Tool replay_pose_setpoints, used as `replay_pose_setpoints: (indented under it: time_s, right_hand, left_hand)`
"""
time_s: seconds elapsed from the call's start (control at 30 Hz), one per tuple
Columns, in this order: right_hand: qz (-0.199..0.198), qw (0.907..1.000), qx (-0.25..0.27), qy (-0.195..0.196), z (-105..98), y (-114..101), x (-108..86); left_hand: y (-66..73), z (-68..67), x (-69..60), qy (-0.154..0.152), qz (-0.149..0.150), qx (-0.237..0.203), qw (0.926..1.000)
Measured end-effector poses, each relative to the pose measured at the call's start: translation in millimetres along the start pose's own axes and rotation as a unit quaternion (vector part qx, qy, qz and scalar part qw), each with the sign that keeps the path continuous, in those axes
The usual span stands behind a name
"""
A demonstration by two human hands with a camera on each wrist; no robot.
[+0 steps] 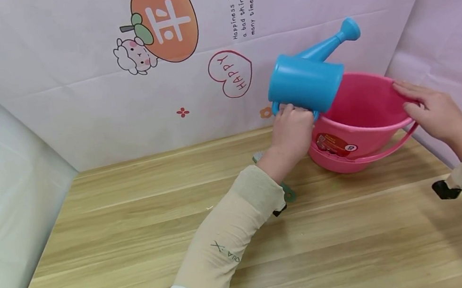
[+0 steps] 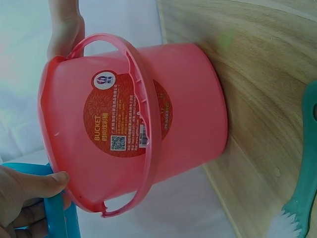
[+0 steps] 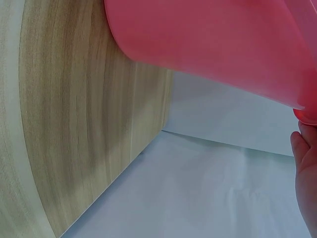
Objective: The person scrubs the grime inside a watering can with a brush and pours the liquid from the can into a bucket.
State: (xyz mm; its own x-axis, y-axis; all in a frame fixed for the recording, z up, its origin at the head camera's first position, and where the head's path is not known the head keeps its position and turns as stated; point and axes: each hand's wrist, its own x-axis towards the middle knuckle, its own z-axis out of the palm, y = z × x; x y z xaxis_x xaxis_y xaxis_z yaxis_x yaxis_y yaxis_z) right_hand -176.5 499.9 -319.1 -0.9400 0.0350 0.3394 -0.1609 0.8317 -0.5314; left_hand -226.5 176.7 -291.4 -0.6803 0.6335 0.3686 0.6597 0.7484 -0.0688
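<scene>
My left hand (image 1: pixel 293 129) grips the handle of a blue watering can (image 1: pixel 307 83), raised at the bucket's left rim and tilted, its spout pointing up and right. The pink bucket (image 1: pixel 371 140) stands on the table with its handle hanging down in front. At the bucket's right rim, my right hand (image 1: pixel 441 110) holds on, fingers over the edge and thumb below them. In the left wrist view, the thumb lies across the blue handle (image 2: pixel 55 218), close to the rim. The right wrist view shows the bucket's side (image 3: pixel 213 39) and part of the right hand (image 3: pixel 308 168).
A green brush (image 2: pixel 302 183) with white bristles lies on the wooden table (image 1: pixel 138 235), partly hidden under the left forearm in the head view. White printed sheeting (image 1: pixel 82 113) rises behind the table, with more sheeting (image 1: pixel 452 57) close at the bucket's right.
</scene>
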Motion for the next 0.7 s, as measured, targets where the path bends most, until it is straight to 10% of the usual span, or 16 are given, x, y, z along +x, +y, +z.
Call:
replay_pose_setpoints:
  time_s: [0.7]
  right_hand:
    - [0.0,1.0,0.004,0.0,-0.1,0.5,1.2]
  left_hand:
    - [6.0,-0.4,0.3,0.005,0.023,0.035,0.9991]
